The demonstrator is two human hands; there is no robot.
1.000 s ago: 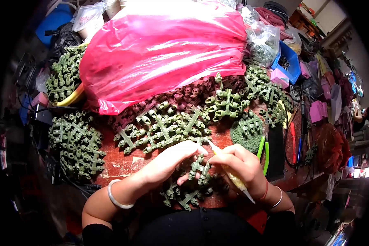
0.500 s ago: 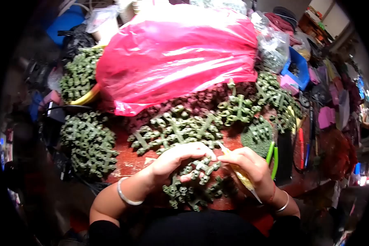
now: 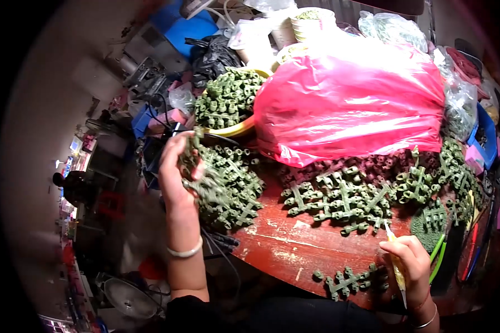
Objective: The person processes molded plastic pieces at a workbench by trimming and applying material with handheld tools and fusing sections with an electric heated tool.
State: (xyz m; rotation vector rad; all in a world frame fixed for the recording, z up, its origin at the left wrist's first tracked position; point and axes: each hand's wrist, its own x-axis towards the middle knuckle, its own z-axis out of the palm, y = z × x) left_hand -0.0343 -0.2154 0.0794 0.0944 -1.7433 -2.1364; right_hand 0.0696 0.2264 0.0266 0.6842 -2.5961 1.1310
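My left hand (image 3: 178, 166) is raised at the left, its fingers closed round a green skull piece (image 3: 192, 149) beside a heap of similar green pieces (image 3: 236, 186); part of what it holds is blurred. In my right hand (image 3: 412, 261), at the lower right, is a yellow-handled pointed tool (image 3: 396, 261), its upper tip near the middle group of green pieces (image 3: 344, 197). A few more green pieces (image 3: 349, 282) lie at the front edge of the red table (image 3: 278, 252).
A pink plastic bag (image 3: 350, 105) covers dark red pieces (image 3: 322, 168) at the back. A yellow-rimmed basin (image 3: 233, 131) holds green pieces. Green-handled pliers (image 3: 439, 258), a red pen (image 3: 471, 252) and a blue bin (image 3: 486, 133) are at the right. A fan (image 3: 129, 297) stands lower left.
The view has turned left. My left hand has moved away from my right hand to the left heap, carrying green pieces. My right hand still holds the tool.
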